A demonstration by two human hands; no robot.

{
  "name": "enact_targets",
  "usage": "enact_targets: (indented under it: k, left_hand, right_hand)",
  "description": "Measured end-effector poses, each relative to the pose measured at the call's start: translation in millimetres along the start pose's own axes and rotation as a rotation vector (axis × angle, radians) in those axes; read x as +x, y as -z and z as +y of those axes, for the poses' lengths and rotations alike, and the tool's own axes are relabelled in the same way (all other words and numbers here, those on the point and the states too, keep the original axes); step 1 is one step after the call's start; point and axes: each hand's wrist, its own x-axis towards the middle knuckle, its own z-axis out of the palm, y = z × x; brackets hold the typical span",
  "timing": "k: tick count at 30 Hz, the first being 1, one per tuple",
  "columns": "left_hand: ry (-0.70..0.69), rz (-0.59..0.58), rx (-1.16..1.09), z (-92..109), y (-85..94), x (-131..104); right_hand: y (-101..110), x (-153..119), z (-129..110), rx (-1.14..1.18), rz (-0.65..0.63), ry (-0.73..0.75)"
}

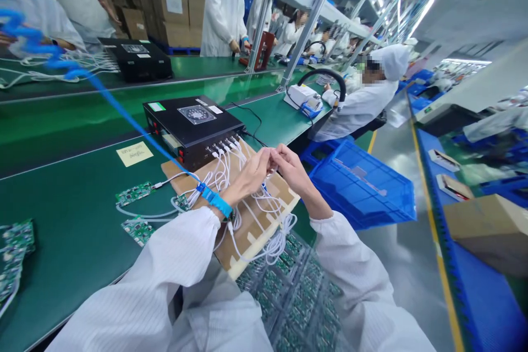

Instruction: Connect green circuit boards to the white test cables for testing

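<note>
The left hand (252, 173) and right hand (292, 170) meet, fingertips drawn narrowly together, over the cardboard sheet (252, 223); what they may hold cannot be told; white cables (277, 245) run from the black box (175, 121) onto the sheet; green circuit boards (134, 193) lie on the worktop (74, 187)

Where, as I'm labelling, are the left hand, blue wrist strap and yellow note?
Left hand (254, 171), head view: its back.
Blue wrist strap (218, 203), head view: its band.
Yellow paper note (134, 154), head view: its face.
</note>
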Motion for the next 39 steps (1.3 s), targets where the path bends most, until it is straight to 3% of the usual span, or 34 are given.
enact_targets:
  k: [3, 7, 9, 13, 18, 23, 26, 29, 39]
  left_hand:
    - [-0.135, -0.074, 0.150, -3.6, 0.4, 0.2]
    - [-0.178, -0.037, 0.243, -3.0, -0.6, 4.1]
    - [-0.145, 0.030, 0.214, -1.9, 0.6, 6.4]
    - [-0.005, 0.289, 0.055, -3.6, 5.1, 13.2]
    - [0.145, 0.387, -0.259, -3.1, 2.9, 22.7]
    - [0.174, 0.415, -0.420, 10.1, -0.3, 25.4]
    - [0.221, 0.326, -0.456, 15.8, 3.0, 22.4]
    - [0.229, 0.265, -0.459, 19.7, 4.4, 20.5]
    - [0.228, 0.443, -0.445, 42.4, -15.8, 48.9]
  right_hand:
    - [0.8, 2.4, 7.4, 0.059, 0.032, -0.025]
    - [-3.8, 9.0, 17.5, 0.092, 0.104, -0.022]
    - [-6.5, 11.2, 19.1, 0.104, 0.087, -0.011]
    - [-16.3, 5.4, 12.4, 0.035, -0.012, 0.091]
    - [-34.0, -18.3, 7.7, -0.349, 0.262, 0.035]
    - [-34.3, -28.6, 21.6, -0.470, 0.197, -0.036]
    - [-27.2, -25.1, 27.9, -0.492, 0.256, -0.038]
    - [-25.0, -22.8, 28.4, -0.473, 0.214, -0.017]
    - [-37.6, -16.7, 18.5, -0.468, 0.339, 0.013]
